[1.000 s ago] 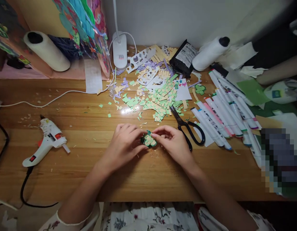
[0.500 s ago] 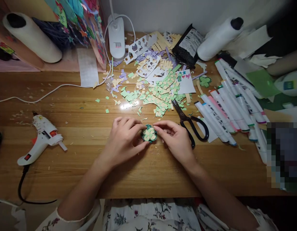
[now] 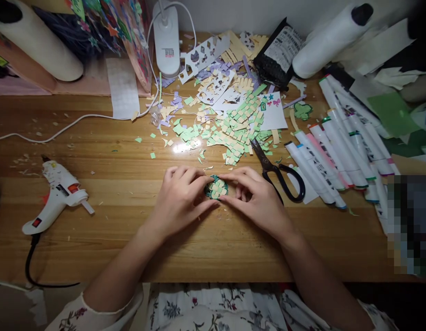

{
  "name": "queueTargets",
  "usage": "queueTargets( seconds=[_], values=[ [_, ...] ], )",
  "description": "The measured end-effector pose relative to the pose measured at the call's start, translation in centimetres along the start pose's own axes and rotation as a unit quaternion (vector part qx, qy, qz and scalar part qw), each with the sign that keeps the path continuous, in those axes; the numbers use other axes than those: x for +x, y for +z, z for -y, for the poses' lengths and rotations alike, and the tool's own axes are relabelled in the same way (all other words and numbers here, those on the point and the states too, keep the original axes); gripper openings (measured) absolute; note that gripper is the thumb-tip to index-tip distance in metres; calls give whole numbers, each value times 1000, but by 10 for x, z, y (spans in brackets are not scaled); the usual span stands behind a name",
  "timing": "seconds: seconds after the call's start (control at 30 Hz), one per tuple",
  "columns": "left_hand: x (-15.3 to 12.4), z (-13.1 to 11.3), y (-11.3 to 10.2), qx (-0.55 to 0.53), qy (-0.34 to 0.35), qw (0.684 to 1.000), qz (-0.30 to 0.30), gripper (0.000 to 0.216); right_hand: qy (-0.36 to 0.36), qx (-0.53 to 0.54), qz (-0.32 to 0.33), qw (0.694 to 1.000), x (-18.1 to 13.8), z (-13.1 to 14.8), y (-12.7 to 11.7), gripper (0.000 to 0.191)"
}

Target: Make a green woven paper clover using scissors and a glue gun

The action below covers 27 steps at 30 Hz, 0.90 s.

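Observation:
Between my fingertips is a small woven paper flower [image 3: 218, 188], pale yellow and green with a dark green edge. My left hand [image 3: 182, 195] pinches its left side between thumb and fingers. On the other side, my right hand [image 3: 256, 197] grips the right edge, thumb low and index finger at the top. Part of the flower's rim is hidden under the fingers. Black-handled scissors [image 3: 280, 172] lie just beyond my right hand, partly covered by it. A heap of woven green and yellow paper scraps [image 3: 238, 122] spreads behind both hands.
A white glue gun [image 3: 59, 195] lies at the left with its black cord. Several markers [image 3: 337, 151] are piled at the right. A white power strip [image 3: 166, 43], a black package [image 3: 278, 55] and a green clover-shaped cutout [image 3: 302, 111] are at the back.
My right thumb and index finger have spread to the flower's lower and upper edges. The flower sits slightly further right. The camera view has shifted a little.

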<state>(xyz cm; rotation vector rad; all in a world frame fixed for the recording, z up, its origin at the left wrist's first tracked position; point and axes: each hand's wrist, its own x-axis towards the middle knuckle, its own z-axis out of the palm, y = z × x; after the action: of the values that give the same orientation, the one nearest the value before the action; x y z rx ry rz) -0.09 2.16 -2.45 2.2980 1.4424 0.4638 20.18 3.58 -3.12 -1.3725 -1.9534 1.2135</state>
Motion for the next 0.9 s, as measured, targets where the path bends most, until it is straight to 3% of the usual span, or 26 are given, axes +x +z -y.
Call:
queueTargets(
  seconds=[0.7,0.9],
  values=[
    [1,6,-6,-6,-22,1000,11,32,-25,-2,12,1000,-1,0,-3,31],
    [-14,-14,-22,-161,-128,977,-52,38,-22,-5,-55,998,-3,1,-12,30]
  ],
)
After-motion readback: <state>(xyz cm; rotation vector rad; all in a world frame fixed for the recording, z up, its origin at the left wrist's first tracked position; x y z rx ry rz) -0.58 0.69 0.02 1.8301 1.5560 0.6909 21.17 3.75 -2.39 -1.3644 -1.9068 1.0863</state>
